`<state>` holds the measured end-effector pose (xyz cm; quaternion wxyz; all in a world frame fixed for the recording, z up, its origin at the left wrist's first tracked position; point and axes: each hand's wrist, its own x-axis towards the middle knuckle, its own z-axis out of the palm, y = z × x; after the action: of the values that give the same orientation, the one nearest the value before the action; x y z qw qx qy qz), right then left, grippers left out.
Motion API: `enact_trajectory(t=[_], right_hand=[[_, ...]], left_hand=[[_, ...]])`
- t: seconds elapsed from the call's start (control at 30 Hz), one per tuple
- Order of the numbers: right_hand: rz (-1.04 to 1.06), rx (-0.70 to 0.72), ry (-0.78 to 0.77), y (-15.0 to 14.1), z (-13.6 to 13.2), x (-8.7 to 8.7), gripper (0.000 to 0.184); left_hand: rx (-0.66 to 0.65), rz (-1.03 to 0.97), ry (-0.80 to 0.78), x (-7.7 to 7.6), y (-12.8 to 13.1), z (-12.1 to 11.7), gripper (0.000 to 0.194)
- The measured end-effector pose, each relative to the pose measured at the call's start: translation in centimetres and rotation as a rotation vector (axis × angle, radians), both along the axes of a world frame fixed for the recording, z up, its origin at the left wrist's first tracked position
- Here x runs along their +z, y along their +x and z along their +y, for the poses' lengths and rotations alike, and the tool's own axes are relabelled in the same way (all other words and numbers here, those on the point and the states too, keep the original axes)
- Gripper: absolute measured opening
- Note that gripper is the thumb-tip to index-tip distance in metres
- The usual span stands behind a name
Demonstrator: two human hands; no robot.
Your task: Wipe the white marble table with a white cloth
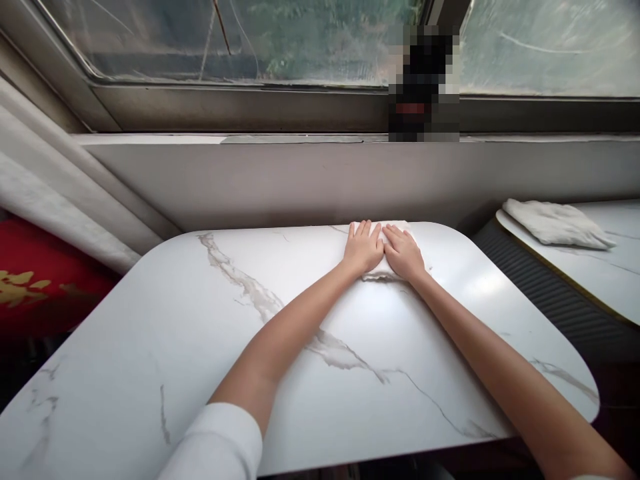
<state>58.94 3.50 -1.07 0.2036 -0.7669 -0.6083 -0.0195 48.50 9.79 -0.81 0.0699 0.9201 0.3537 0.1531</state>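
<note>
A folded white cloth (384,272) lies flat on the marble-patterned white table (210,320), close to its far edge. My left hand (364,248) rests palm down on the cloth's left part, fingers stretched forward. Beside it, my right hand (403,252) presses flat on the right part, its fingers slanting toward the left. The two hands are side by side with thumbs close together. Both arms reach out across the tabletop. The hands cover much of the cloth, though its front and far edges show.
A second table (607,270) stands to the right with a crumpled white cloth (555,223) on it. Behind my table runs a wall (260,180) below a window (300,40). A light curtain (55,167) and red fabric with a yellow pattern (45,280) are at the left.
</note>
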Motion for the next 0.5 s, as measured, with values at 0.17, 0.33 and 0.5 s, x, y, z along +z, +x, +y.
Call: enact_trajectory(t=[0.17, 0.33, 0.5], right_hand=[[0.227, 0.074, -0.081, -3.4, -6.7, 0.8, 0.055], [0.438, 0.217, -0.194, -6.7, -14.4, 1.5, 0.059], [0.604, 0.258, -0.264, -10.0, -19.7, 2.0, 0.058]], left_hand=[[-0.094, 0.009, 0.015, 0.2, -4.9, -5.5, 0.048], [-0.207, 0.000, -0.013, 0.9, -10.9, -11.5, 0.048], [-0.268, 0.001, -0.036, 1.7, -15.8, -15.5, 0.047]])
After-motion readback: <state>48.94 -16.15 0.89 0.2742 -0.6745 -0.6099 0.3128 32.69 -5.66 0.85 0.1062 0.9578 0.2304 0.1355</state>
